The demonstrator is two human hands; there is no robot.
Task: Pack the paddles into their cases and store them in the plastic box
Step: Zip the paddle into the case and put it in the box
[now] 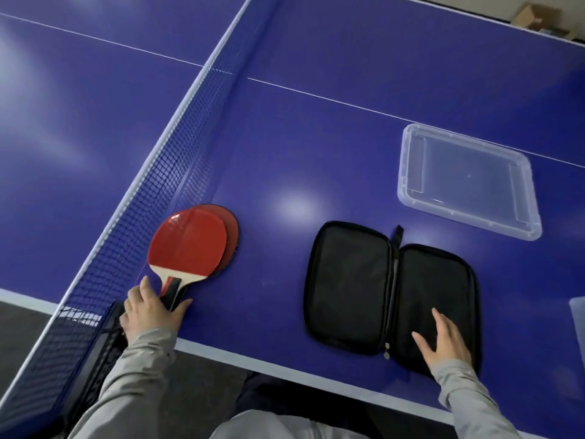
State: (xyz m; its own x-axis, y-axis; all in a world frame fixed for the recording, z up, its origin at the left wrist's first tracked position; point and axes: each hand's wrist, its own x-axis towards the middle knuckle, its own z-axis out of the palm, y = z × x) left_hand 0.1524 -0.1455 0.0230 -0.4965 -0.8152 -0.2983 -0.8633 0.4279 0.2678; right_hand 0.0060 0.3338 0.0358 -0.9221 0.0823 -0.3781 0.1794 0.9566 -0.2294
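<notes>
Gripping the handles of two stacked paddles left of the open case, the left hand may drop the lower one, while the right hand lies flat on the case.

Loose, light grey long fabric sleeves are worn down to both wrists. Bare left hand and right hand are seen.

A games room: a blue table-tennis desk with white lines and a net, cardboard boxes behind.
</notes>
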